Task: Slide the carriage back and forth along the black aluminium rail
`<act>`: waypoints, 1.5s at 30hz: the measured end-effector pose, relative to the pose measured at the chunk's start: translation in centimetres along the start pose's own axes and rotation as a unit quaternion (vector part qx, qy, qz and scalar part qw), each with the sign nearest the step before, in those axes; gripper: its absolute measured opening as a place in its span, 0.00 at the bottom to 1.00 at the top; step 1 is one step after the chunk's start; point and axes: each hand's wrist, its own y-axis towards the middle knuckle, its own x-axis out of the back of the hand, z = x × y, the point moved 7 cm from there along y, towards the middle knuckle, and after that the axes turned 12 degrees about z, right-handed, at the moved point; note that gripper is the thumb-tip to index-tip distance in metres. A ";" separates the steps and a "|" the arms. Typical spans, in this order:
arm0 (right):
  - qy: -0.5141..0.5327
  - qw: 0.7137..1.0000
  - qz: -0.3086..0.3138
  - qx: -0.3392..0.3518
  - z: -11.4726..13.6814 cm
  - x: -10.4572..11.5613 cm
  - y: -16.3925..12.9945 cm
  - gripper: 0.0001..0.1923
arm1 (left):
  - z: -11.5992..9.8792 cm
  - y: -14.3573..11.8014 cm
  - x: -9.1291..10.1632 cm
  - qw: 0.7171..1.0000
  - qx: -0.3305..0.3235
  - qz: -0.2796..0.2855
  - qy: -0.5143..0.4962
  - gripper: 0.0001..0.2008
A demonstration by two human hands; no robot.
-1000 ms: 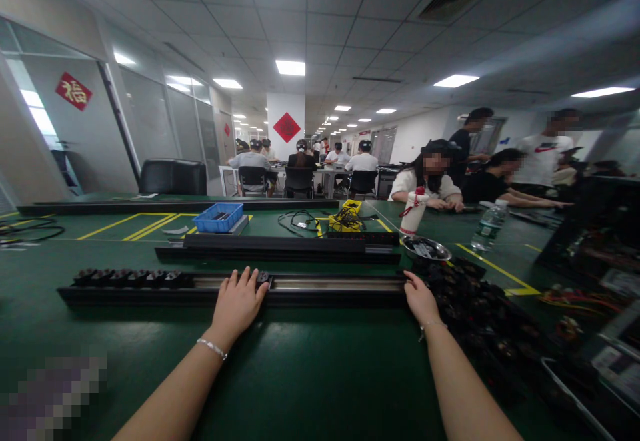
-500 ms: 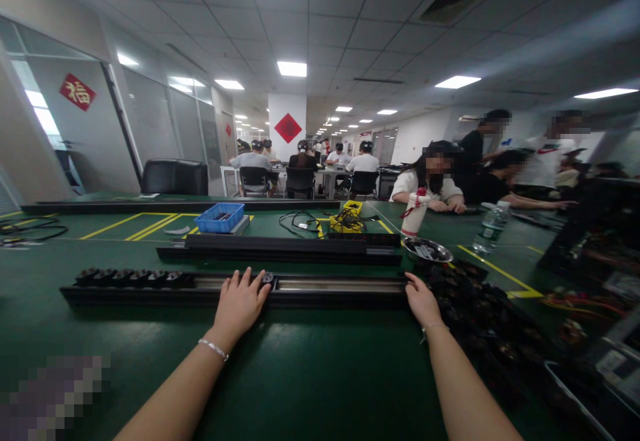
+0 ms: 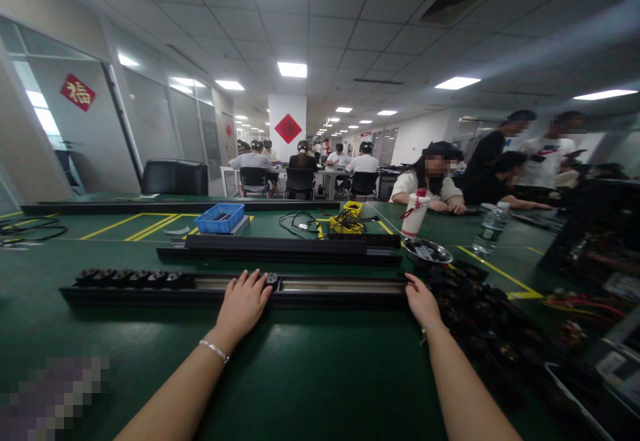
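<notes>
A long black rail (image 3: 340, 301) with a pale metal strip in its channel lies crosswise in front of me. My left hand (image 3: 242, 308) rests over its middle, fingers stretched and a little apart. Beside those fingertips a small black square module (image 3: 271, 281) sits in the channel. At the rail's right end, my right hand (image 3: 423, 300) is closed around the tip; its thumb is hard to make out. Several black modules (image 3: 131, 278) stand in a row in the left part of the rail.
Behind lies another black rail (image 3: 280, 248). Further back are a blue bin (image 3: 220, 220), a yellow basket (image 3: 349, 220) and cables. To the right stand a metal bowl (image 3: 427, 258), a white bottle (image 3: 414, 214), a plastic bottle (image 3: 492, 228) and heaped black parts (image 3: 480, 321). People sit beyond.
My left hand and the small module beside it have shifted slightly to the right along the rail. My right hand has stayed at the rail's end.
</notes>
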 end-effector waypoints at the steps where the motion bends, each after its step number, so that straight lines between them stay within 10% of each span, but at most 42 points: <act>1: 0.001 1.000 0.001 0.000 0.0 0.0 0.0 0.27 | -0.1 0.0 0.0 1.000 -0.004 -0.002 -0.003 0.24; 45: 0.022 1.000 -0.009 0.009 0.2 0.0 -0.1 0.28 | -0.6 -0.3 0.3 0.999 -0.026 0.012 -0.025 0.23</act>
